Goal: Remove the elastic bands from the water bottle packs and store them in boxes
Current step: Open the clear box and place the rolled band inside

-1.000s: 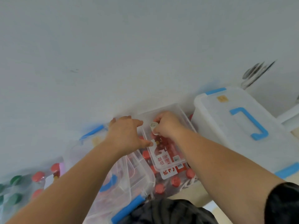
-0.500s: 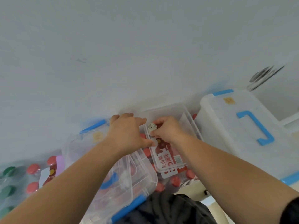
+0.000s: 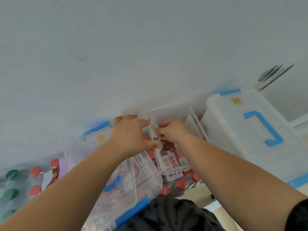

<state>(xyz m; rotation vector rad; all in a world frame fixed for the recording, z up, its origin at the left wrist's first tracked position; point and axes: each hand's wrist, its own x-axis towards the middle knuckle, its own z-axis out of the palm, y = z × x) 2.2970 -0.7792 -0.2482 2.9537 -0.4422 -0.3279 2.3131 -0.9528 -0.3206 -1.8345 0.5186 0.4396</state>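
Observation:
A small clear box [image 3: 175, 112] rests on top of a water bottle pack [image 3: 180, 183] with red caps and a red and white label. Over the box's far end, my right hand [image 3: 173, 132] pinches a rolled white elastic band [image 3: 154, 129], its coiled end facing me. My left hand [image 3: 131, 134] grips the box's left wall, with the fingers beside the roll and the thumb on the near side. What lies inside the box under my hands is hidden.
A clear lidded box [image 3: 116, 189] with blue latches sits to the left, under my left forearm. A large white box [image 3: 241, 130] with a blue handle stands to the right. More bottle packs [image 3: 35, 180] with red and green caps lie far left. A plain wall is behind.
My right hand has turned the rolled band so its coiled end faces up and shifted it slightly toward the box's far left corner. My left hand stays on the box wall.

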